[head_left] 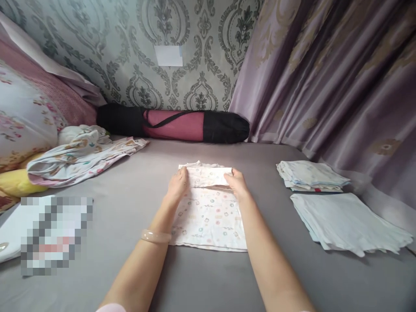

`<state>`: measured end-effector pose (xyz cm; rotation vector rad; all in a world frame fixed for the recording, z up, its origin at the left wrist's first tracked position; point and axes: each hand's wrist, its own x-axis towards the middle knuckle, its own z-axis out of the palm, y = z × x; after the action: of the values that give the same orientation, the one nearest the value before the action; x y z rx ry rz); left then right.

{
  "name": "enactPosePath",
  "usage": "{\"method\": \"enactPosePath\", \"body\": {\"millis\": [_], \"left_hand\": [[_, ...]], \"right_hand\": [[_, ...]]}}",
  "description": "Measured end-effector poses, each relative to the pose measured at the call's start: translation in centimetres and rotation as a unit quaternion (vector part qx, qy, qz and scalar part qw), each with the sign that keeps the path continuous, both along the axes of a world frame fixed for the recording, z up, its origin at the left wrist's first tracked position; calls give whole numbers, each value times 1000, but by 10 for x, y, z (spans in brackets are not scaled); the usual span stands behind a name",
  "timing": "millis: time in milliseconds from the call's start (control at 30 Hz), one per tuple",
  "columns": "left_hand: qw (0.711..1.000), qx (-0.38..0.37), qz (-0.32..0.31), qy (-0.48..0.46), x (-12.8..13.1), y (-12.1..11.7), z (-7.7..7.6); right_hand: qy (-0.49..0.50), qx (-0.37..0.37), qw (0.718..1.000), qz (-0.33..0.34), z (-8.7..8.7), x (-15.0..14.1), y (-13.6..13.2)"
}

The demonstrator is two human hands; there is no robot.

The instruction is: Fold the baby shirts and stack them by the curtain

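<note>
A white cloth garment with small coloured prints [208,221] lies flat on the grey sheet in front of me, its far end folded over into a band. My left hand [178,184] grips the left end of that band, fingers closed on the fabric. At the right end, my right hand [236,182] pinches the same band, thumb on top. The band is raised a little, with a dark gap under its near edge. Part of a neckline or edge shows beyond the fold. Which kind of garment it is, I cannot tell for sure.
Folded cloths [312,175] are stacked at the right, with a pale folded cloth [351,221] nearer. A crumpled printed cloth [87,151] lies at the left, above a blurred-out item [56,234]. Along the wall rests a long black and maroon bag [175,125], beside a purple curtain [292,78].
</note>
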<state>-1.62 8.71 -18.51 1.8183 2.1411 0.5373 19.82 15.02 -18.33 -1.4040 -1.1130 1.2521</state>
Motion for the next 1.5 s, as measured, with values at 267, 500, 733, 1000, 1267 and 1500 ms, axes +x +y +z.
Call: {"method": "enactPosePath", "body": {"millis": [267, 500, 733, 1000, 1267, 1500], "left_hand": [[996, -19, -23, 86, -2, 0, -5], [999, 0, -19, 36, -3, -1, -5], [995, 41, 52, -69, -11, 3, 1], [993, 49, 59, -87, -24, 0, -6], [987, 129, 88, -37, -18, 5, 1], [991, 99, -81, 31, 32, 10, -9]], "right_hand": [[-272, 65, 960, 1, -5, 17, -3], [-461, 79, 883, 40, 7, 9, -18], [-524, 73, 847, 44, 17, 3, -27], [-537, 95, 838, 18, 17, 3, -27], [-525, 201, 826, 45, 11, -12, -29], [-515, 265, 777, 248, -4, -56, -44]]}}
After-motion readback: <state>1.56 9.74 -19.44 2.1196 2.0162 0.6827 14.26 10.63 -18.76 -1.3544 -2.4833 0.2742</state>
